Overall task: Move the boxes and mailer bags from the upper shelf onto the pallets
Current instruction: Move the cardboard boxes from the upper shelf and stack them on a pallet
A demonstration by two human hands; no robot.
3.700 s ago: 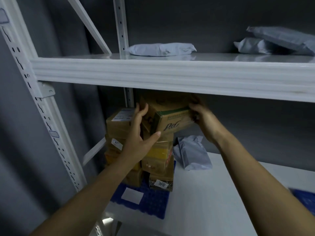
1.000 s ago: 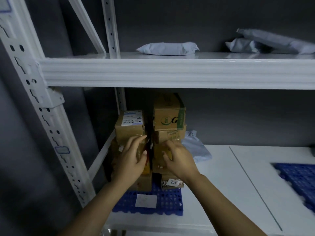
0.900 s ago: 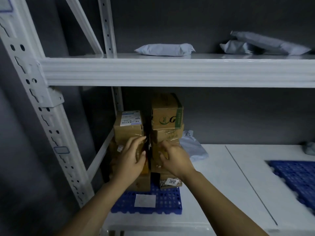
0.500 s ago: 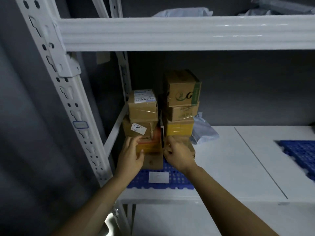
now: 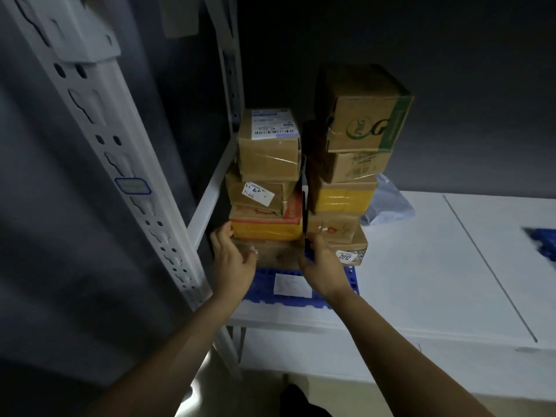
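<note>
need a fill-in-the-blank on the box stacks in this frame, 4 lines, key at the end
1. The pallet under both stacks is ___ in colour.
2. The box with the green stripe tops the ___ stack.
3. The lowest box of that stack has a sticker reading ___.
4. The left hand and right hand flank the ___ box of the left stack.

Missing words: blue; right; 2012; bottom

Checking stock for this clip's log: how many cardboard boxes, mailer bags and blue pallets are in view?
Cardboard boxes: 9
Mailer bags: 1
Blue pallets: 2
Total: 12
</note>
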